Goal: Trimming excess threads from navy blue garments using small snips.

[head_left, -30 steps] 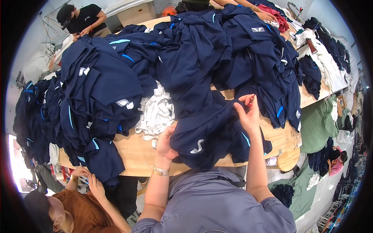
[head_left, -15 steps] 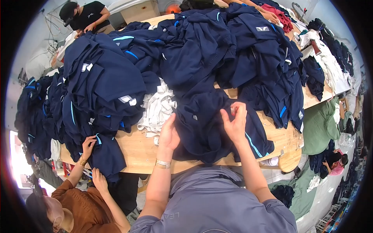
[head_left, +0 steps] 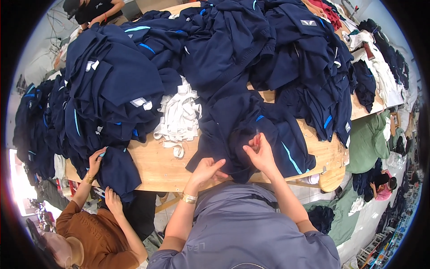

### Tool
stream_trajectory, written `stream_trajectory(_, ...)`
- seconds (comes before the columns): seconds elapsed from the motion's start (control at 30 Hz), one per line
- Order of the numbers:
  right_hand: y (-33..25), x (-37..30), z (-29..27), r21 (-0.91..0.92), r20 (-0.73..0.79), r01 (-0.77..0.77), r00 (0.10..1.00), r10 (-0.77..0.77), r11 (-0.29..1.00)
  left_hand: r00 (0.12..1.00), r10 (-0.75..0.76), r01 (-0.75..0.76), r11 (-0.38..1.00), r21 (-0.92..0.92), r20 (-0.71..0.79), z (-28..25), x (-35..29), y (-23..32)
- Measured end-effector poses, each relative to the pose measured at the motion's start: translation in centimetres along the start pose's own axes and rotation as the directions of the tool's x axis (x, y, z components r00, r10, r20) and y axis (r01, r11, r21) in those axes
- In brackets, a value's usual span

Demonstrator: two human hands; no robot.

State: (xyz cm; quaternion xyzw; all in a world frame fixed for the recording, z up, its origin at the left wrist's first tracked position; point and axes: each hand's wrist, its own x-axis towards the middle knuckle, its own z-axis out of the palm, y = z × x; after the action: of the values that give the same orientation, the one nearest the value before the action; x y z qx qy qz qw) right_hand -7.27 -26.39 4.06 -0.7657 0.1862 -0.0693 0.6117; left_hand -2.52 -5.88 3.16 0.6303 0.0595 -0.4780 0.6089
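Note:
A dark navy garment (head_left: 224,134) with a small blue strip lies bunched on the wooden table in front of me. At its near edge is my left hand (head_left: 208,172), thumb stretched out and fingers loosely bent apart from it, with nothing visible in them. Over the garment's right part, my right hand (head_left: 261,154) has thumb and fingertips drawn together. Whatever they pinch is too small to make out. Another piece with a light-blue stripe (head_left: 292,158) lies to the right of that hand. A heap of white bands (head_left: 179,115) sits beyond my left hand.
Large navy garment piles (head_left: 116,76) cover the wooden table (head_left: 156,172)'s far side. At left, a co-worker in a brown shirt (head_left: 96,235) handles a navy piece (head_left: 117,172). Another person in black (head_left: 96,11) stands far left. Green cloth (head_left: 369,145) hangs at right.
My left hand has come down and nearer to me, at the garment's near edge. My right hand has moved down and slightly left. The garment is spread flatter, its blue strip showing.

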Motion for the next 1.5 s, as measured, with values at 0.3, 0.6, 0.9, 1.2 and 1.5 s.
stream_trajectory(0.3,-2.6,2.1,-5.7,0.996,0.060,-0.067,0.992,-0.112,-0.060,0.864,0.498,-0.017,0.170,-0.985,0.071,1.5,-0.5,4.4)
stream_trajectory(0.6,-2.0,2.4,-4.4,0.986,0.150,-0.133,0.972,0.180,-0.102,0.877,0.472,0.008,0.164,-0.986,0.086,2.2,0.3,4.9)
stream_trajectory(0.9,-3.0,2.4,-4.3,0.996,0.088,-0.086,0.954,0.285,-0.018,0.887,0.459,-0.072,0.254,-0.964,0.054,2.6,0.4,4.6)
stream_trajectory(1.2,-3.1,1.4,-4.1,0.990,-0.035,-0.010,0.952,0.304,0.143,0.935,0.226,-0.344,0.397,-0.851,-0.272,-0.2,2.4,1.1)
stream_trajectory(1.5,-6.3,2.2,-5.7,0.637,-0.291,0.287,0.949,-0.122,0.715,0.903,0.356,-0.377,0.380,-0.845,-0.243,-1.5,0.8,5.0)
